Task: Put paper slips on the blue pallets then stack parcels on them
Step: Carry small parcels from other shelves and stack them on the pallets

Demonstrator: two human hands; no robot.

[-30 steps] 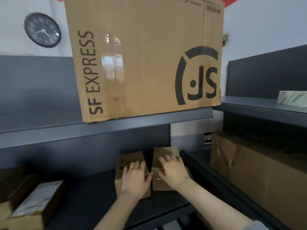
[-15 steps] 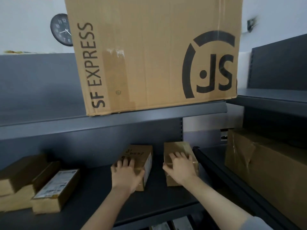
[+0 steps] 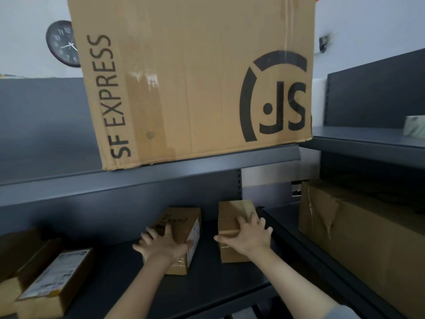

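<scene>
Two small brown parcels lie side by side on the dark lower shelf [image 3: 230, 284]. My left hand [image 3: 161, 246] lies over the near end of the left parcel [image 3: 181, 223], which has handwriting on top; its fingers spread past the left edge and its thumb hooks the right edge. My right hand [image 3: 249, 236] spans the right parcel [image 3: 231, 216], thumb on its left edge and fingers curled over its right edge. No blue pallet or paper slip is in view.
A large SF Express carton [image 3: 195, 77] stands on the upper shelf [image 3: 161, 178] just above my hands. More small parcels [image 3: 53, 282] lie at the lower left. A big taped carton [image 3: 358, 240] fills the neighbouring shelf at right. A clock [image 3: 61, 43] hangs on the wall.
Both hands lay flat on the parcel tops; now they have spread and taken hold across the parcels' widths. The two parcels sit farther apart, and the view has shifted slightly.
</scene>
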